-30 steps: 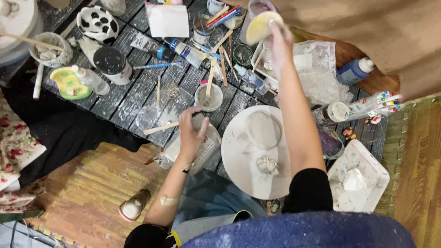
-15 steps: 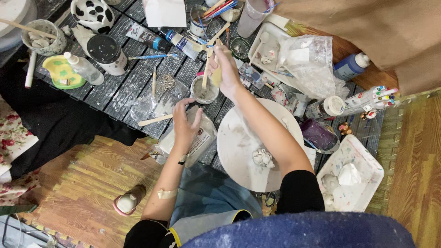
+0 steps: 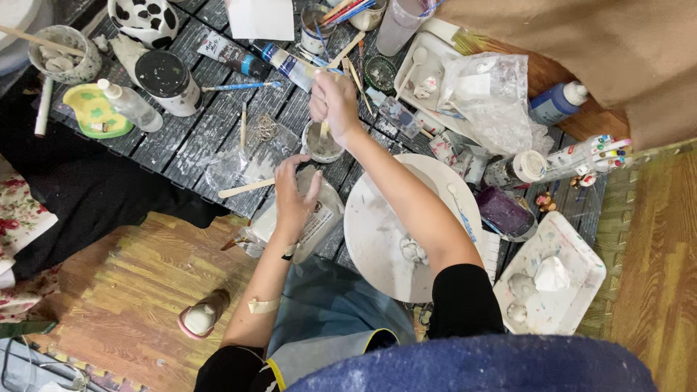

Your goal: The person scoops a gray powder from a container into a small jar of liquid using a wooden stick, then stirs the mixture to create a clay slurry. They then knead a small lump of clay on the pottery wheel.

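Dark plank worktop fills upper half of frame, cluttered. Round white board at centre right, small clay lump on it. Plastic bag at worktop's lower edge; left hand rests on it, fingers spread. Small cup just above. Right hand pinches a wooden stick dipped into cup.

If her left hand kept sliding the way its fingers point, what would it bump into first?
Probably the small grey cup, just past the left hand, where the right hand holds a stick. Height is hard to judge from above.
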